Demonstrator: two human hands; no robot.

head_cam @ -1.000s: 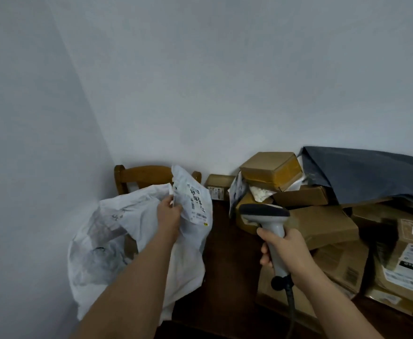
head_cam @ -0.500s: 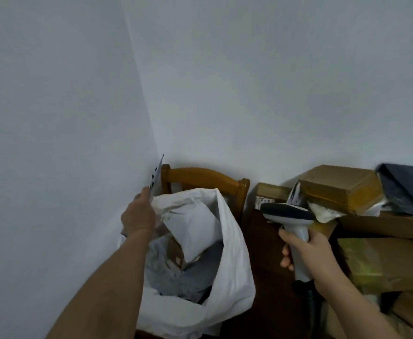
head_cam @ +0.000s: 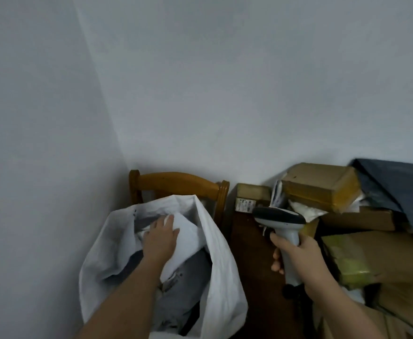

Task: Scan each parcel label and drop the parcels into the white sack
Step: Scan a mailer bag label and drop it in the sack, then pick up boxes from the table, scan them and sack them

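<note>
The white sack (head_cam: 221,272) stands open in the corner, in front of a wooden chair (head_cam: 178,183). Its sides are thin, soft and crinkly, and its mouth is wide. Inside it lie soft parcels. One is a white parcel (head_cam: 188,241), floppy and folded, near the top. Under it is a gray parcel (head_cam: 186,285) with a dark smudgy label.

The left hand (head_cam: 160,238) reaches down into the sack. It rests flat on the white parcel. Its fingers are straight and a little apart. They do not curl around anything.

The right hand (head_cam: 298,259) holds a scanner (head_cam: 281,231) to the right of the sack. The fingers and thumb are wrapped tight around its pale handle. The scanner's dark head points left, above the dark brown table (head_cam: 254,253).

More parcels wait on the table, at the right. There is a heap of brown boxes (head_cam: 320,183), some with shiny yellow tape. A small box (head_cam: 250,198) with a white label sits by the wall, close to the chair. A big dark gray bag (head_cam: 401,189) lies on top of the heap, at the far right.
</note>
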